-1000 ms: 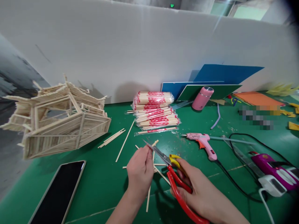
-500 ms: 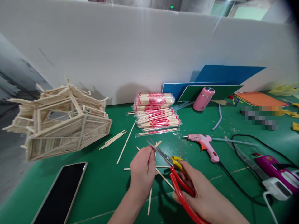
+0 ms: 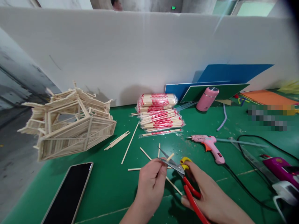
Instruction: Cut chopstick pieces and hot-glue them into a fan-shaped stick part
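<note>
My left hand (image 3: pixel 153 179) is closed in a pinch on a short piece of chopstick (image 3: pixel 171 156), whose end sticks out past the fingertips. My right hand (image 3: pixel 205 193) grips scissors (image 3: pixel 177 168) with red handles and a yellow part near the pivot. Their parted blades lie at the stick, right by my left fingertips. Below and around my hands, loose chopsticks (image 3: pixel 174 185) lie crossed on the green table (image 3: pixel 107 186). Wrapped chopsticks (image 3: pixel 161 116) with red print are heaped farther back.
On the left stand a house-like model of sticks (image 3: pixel 70 133) and a phone (image 3: pixel 68 193). To the right lie a pink glue gun (image 3: pixel 211 146) with its cord, a pink bottle (image 3: pixel 207 99) and a purple tool (image 3: pixel 280 166). A white board (image 3: pixel 116 53) closes off the back.
My hands and the scissors have shifted slightly right and down in the view. The scissor blades have come round to the protruding stick end. The camera view has swung a little left.
</note>
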{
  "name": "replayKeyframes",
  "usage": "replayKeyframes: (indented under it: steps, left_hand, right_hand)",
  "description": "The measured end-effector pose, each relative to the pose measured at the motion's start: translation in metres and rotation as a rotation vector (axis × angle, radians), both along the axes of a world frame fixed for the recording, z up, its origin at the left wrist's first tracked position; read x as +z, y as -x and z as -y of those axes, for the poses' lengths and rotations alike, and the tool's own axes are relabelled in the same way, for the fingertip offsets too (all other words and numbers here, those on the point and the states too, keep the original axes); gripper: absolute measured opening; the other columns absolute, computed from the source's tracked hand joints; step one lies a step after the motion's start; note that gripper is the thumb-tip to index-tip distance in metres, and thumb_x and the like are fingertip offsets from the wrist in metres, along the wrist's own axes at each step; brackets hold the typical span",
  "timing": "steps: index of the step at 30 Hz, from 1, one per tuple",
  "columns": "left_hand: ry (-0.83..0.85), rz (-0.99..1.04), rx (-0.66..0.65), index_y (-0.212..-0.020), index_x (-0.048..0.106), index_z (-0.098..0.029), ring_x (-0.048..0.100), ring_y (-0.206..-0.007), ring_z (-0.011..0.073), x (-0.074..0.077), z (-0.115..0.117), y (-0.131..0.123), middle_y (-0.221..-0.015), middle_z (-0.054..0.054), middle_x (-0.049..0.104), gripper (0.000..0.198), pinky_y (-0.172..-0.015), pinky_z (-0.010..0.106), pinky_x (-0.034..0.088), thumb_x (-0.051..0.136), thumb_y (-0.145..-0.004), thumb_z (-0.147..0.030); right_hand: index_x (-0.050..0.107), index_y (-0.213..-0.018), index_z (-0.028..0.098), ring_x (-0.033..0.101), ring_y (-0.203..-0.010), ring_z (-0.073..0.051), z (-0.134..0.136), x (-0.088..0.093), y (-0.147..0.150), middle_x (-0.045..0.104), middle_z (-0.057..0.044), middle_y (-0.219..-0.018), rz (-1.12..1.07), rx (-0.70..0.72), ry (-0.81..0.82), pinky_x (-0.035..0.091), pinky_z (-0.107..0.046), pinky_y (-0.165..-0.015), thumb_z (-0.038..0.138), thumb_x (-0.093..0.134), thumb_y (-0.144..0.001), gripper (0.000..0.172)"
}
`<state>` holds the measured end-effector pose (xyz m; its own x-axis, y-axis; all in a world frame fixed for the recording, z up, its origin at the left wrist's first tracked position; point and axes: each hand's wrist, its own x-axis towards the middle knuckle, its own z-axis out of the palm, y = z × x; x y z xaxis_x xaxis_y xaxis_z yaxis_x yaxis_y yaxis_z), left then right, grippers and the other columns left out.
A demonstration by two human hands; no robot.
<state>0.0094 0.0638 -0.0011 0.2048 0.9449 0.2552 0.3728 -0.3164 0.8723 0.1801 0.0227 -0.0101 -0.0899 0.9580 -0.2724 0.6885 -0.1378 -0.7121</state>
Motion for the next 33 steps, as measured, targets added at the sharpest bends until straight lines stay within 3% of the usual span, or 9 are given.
replayKeyframes:
  steps: [4,10,13,19,23,33]
  left_hand:
    - [0.179,0.121,-0.075,-0.073,0.062,-0.016,0.052,-0.062,0.0108,0.005,-0.003,0.003,-0.068,0.001,0.06,0.018,-0.058,0.019,0.038,0.045,-0.078,-0.017]
    - [0.507,0.311,-0.22,-0.064,0.06,-0.014,0.029,-0.048,0.0064,0.004,-0.012,0.008,-0.051,-0.004,0.039,0.022,-0.046,0.018,0.024,0.048,-0.078,-0.026]
    - [0.608,0.362,-0.266,-0.066,0.061,-0.013,0.027,-0.049,0.0066,0.004,-0.014,0.01,-0.053,-0.004,0.038,0.021,-0.045,0.019,0.021,0.052,-0.075,-0.029]
    - [0.608,0.374,-0.353,-0.066,0.065,-0.013,0.027,-0.048,0.0063,0.01,-0.017,0.011,-0.051,-0.004,0.04,0.02,-0.046,0.019,0.021,0.056,-0.072,-0.03]
    - [0.581,0.361,-0.373,-0.068,0.066,-0.013,0.031,-0.05,0.007,0.012,-0.019,0.011,-0.054,-0.002,0.045,0.021,-0.046,0.019,0.024,0.056,-0.073,-0.031]
    - [0.494,0.264,-0.368,-0.07,0.066,-0.015,0.042,-0.058,0.0091,0.015,-0.017,0.011,-0.063,0.0,0.056,0.018,-0.054,0.018,0.032,0.052,-0.075,-0.024]
  right_hand:
    - [0.034,-0.121,0.02,0.054,-0.088,-0.021,0.0,-0.004,-0.003,0.055,-0.007,-0.103,0.019,0.027,-0.038,0.044,-0.033,-0.076,0.029,0.061,-0.059,0.068]
    - [0.032,-0.12,0.023,0.054,-0.084,-0.019,0.003,-0.009,-0.008,0.055,-0.003,-0.097,-0.028,0.053,-0.046,0.044,-0.03,-0.074,0.031,0.063,-0.061,0.067]
    - [0.035,-0.115,0.022,0.054,-0.082,-0.018,0.003,-0.006,-0.009,0.056,-0.003,-0.096,-0.024,0.055,-0.042,0.044,-0.029,-0.072,0.032,0.064,-0.06,0.064]
    - [0.038,-0.108,0.021,0.055,-0.075,-0.016,0.001,0.0,-0.004,0.058,-0.002,-0.089,-0.054,0.061,-0.045,0.043,-0.026,-0.067,0.031,0.059,-0.068,0.047]
    - [0.04,-0.103,0.022,0.056,-0.08,-0.015,0.002,0.002,0.0,0.058,-0.002,-0.093,-0.111,0.068,-0.063,0.042,-0.024,-0.071,0.021,0.053,-0.071,0.035]
    - [0.042,-0.091,0.021,0.054,-0.066,-0.013,0.007,0.003,0.004,0.059,0.0,-0.08,-0.142,0.068,-0.034,0.041,-0.02,-0.059,0.012,0.048,-0.066,0.028]
